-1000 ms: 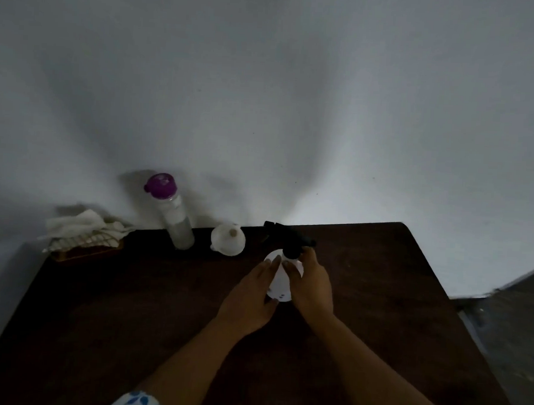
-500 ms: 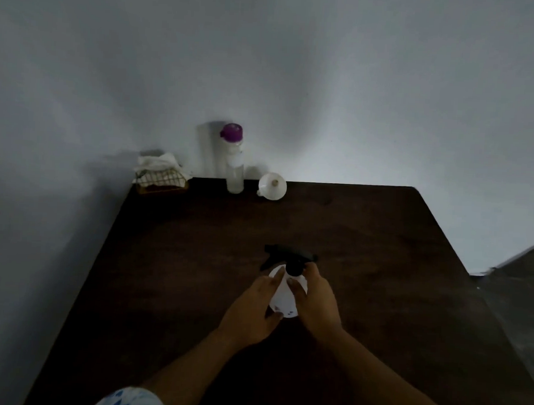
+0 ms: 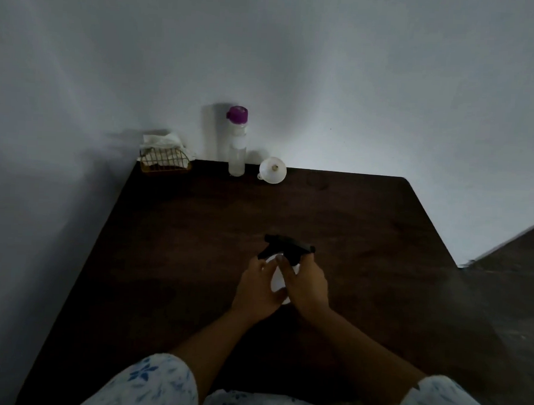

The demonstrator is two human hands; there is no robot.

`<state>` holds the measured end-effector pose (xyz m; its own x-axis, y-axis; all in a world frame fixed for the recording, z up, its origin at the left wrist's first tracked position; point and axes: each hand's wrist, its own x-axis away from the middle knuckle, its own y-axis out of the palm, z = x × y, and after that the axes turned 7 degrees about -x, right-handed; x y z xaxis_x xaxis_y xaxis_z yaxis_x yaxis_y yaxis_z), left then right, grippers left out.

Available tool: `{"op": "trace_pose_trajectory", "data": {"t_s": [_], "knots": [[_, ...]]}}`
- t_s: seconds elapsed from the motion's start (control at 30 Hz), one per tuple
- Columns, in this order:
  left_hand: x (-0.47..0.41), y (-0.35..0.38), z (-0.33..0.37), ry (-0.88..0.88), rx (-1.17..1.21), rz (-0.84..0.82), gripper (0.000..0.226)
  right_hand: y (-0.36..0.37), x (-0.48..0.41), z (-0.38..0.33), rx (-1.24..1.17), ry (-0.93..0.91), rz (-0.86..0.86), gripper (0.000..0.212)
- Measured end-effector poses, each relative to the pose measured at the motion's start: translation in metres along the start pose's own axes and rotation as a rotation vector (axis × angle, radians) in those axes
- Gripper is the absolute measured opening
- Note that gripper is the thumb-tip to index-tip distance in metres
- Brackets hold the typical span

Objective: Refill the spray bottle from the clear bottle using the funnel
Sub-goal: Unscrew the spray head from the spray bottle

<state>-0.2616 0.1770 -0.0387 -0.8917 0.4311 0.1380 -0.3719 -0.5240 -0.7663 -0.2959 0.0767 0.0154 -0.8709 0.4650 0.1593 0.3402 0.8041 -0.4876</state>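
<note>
A white spray bottle (image 3: 276, 281) with a black trigger head (image 3: 288, 248) stands near the middle of the dark wooden table (image 3: 195, 245). My left hand (image 3: 256, 290) wraps its left side and my right hand (image 3: 306, 285) grips its right side and neck just under the trigger head. The bottle's body is mostly hidden between my palms. At the table's far edge by the wall stands the clear bottle (image 3: 237, 148) with a purple cap, upright. Just right of it lies the white funnel (image 3: 273, 170) on its side, its wide mouth toward me.
A small wire basket (image 3: 164, 163) with white cloths sits at the table's far left corner. A pale wall runs behind and to the left of the table. To the right the table edge drops to a dark floor (image 3: 510, 255).
The spray bottle, held in both hands, has come toward me, away from the funnel and clear bottle at the far edge. My view has pulled back and shows more of the table.
</note>
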Motion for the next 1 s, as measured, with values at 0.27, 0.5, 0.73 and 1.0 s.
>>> {"op": "trace_pose_trajectory", "data": {"t_s": [0.27,0.5,0.73,1.0], "knots": [[-0.008,0.01,0.019,-0.061,0.103,0.068,0.034,-0.002,-0.007,0.007,-0.004,-0.052,0.028,0.03],[-0.014,0.007,0.021,-0.197,0.058,-0.047,0.05,-0.018,-0.025,0.01,-0.008,-0.1,-0.222,0.018],[-0.016,0.003,0.02,-0.193,-0.022,-0.08,0.043,-0.022,-0.028,0.014,-0.178,-0.066,-0.367,0.06],[-0.011,0.0,0.025,-0.197,-0.088,-0.102,0.056,-0.017,-0.025,0.015,-0.246,-0.07,-0.185,0.049]]}}
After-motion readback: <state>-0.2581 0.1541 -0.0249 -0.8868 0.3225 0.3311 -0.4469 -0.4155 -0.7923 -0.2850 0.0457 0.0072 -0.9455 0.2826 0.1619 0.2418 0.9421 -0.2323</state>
